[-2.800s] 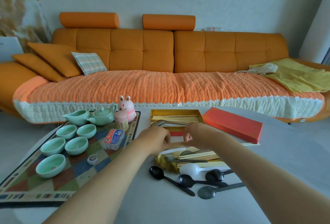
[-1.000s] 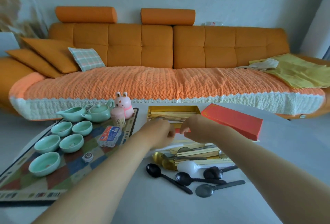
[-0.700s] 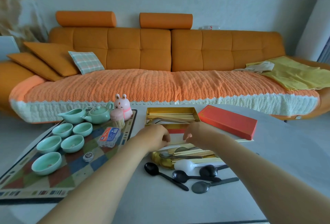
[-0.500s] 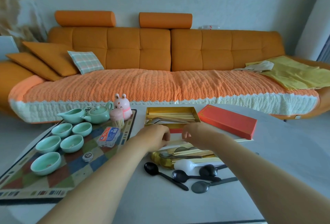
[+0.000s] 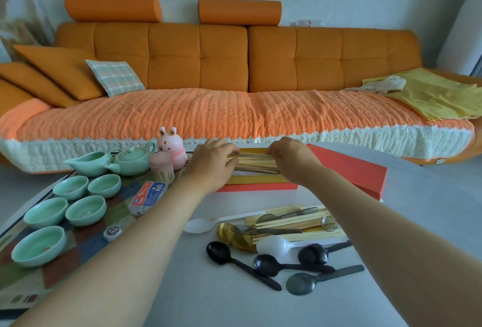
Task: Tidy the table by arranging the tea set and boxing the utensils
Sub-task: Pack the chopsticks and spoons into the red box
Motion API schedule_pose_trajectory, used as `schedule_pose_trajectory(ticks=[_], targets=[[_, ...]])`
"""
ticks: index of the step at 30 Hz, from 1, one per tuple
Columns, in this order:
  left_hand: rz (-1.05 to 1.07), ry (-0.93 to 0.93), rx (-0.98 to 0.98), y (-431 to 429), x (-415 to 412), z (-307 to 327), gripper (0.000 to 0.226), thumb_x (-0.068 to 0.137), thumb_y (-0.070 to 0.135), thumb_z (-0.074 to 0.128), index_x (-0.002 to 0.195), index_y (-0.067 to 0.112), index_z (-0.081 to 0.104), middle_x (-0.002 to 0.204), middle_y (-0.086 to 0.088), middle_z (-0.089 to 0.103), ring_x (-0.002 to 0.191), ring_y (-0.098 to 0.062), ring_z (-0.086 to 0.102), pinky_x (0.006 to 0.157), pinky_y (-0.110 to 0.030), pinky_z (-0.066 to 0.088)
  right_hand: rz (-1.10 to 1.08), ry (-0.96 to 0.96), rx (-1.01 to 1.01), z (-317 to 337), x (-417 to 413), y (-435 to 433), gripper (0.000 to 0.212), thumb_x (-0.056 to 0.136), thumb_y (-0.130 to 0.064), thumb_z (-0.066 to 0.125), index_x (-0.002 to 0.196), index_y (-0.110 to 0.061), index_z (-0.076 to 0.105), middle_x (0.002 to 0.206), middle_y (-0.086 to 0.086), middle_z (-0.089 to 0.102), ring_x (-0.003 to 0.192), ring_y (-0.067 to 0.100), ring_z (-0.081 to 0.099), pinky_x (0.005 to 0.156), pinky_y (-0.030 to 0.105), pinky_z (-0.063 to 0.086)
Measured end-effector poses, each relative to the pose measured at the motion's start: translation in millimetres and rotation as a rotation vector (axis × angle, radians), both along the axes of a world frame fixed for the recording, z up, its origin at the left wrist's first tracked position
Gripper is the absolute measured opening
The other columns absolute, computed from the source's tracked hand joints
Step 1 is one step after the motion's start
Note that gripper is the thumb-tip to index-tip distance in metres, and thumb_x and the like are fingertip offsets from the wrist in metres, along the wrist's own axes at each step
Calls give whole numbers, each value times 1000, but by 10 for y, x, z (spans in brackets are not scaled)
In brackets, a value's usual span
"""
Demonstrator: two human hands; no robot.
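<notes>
Left hand (image 5: 212, 163) pinching one end of my chopstick bundle (image 5: 257, 163) | right hand (image 5: 292, 158) pinching other end | bundle held over open gold box (image 5: 255, 179) | spoons (image 5: 263, 261) loose on surface (image 5: 417, 209)

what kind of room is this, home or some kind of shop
Most likely a home living room. A long orange sofa with cushions and a knitted cover stands behind a low table, which carries a green tea set and loose spoons.
</notes>
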State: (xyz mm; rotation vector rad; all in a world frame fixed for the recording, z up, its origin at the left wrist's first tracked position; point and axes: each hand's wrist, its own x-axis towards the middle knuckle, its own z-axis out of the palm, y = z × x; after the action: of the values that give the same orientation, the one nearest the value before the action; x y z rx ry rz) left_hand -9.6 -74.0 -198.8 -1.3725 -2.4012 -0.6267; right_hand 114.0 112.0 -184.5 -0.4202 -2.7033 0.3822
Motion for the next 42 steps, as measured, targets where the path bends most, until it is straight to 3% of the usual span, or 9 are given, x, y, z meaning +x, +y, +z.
schedule_pose_trajectory(ticks=[5,8,16,21,25,29,31,34,42], targets=[[11,-71,-162,109,-130,-72,42,101,42,41,136,23,53,142,4,51,131,-19,43,107,-41,33,-60,-46,-21,-58,-260,54,31,100,-11,42,113,-20,69,114,2,59,89,20,61,75,33,55],[9,-88,-178,151,-166,-111,40,102,41,39,134,24,55,140,3,55,127,-21,48,104,-37,35,-87,-89,-85,-141,-370,68,35,97,-8,39,110,-22,69,110,2,60,71,14,58,57,26,47],[-16,-120,-337,258,-175,-177,47,102,49,27,130,30,59,139,2,57,126,-23,50,110,-43,30,-57,-101,-191,-145,-395,59,34,95,-5,42,102,-21,72,90,-3,62,62,9,55,50,20,42],[-21,-137,-336,212,-134,-146,51,101,51,30,140,24,51,148,2,46,135,-22,41,111,-41,32,27,-232,-113,-81,-271,-20,33,93,-15,46,108,-24,74,103,-1,70,71,10,58,70,28,55],[-51,-87,-273,149,-7,-64,40,101,38,40,132,21,57,134,2,51,127,-20,42,103,-36,36,35,-264,-59,-27,-139,-43,34,93,-20,48,121,-25,68,116,1,64,60,6,53,55,20,47],[-86,-50,-267,104,188,-43,32,95,29,46,122,24,62,118,3,53,117,-20,49,92,-37,46,53,-220,-73,18,14,-109,37,87,-15,47,108,-27,74,113,-1,70,83,17,66,75,37,59],[-88,-83,-280,83,316,-51,35,96,29,45,127,25,59,122,5,53,114,-19,52,87,-36,48,49,-237,-69,23,97,-158,38,86,-12,46,105,-27,76,112,-2,70,86,17,66,77,36,59],[-78,-113,-267,28,438,-71,39,95,26,46,134,24,55,123,6,53,110,-19,54,80,-32,46,38,-286,-70,-6,220,-218,45,85,-9,45,119,-28,68,125,-1,64,96,17,64,83,32,57],[-122,-48,-259,-107,715,-18,43,94,20,50,137,22,55,125,5,52,118,-18,48,91,-33,47,43,-323,-80,54,537,-320,52,86,-3,42,126,-29,63,130,-3,58,99,16,62,82,28,56]])
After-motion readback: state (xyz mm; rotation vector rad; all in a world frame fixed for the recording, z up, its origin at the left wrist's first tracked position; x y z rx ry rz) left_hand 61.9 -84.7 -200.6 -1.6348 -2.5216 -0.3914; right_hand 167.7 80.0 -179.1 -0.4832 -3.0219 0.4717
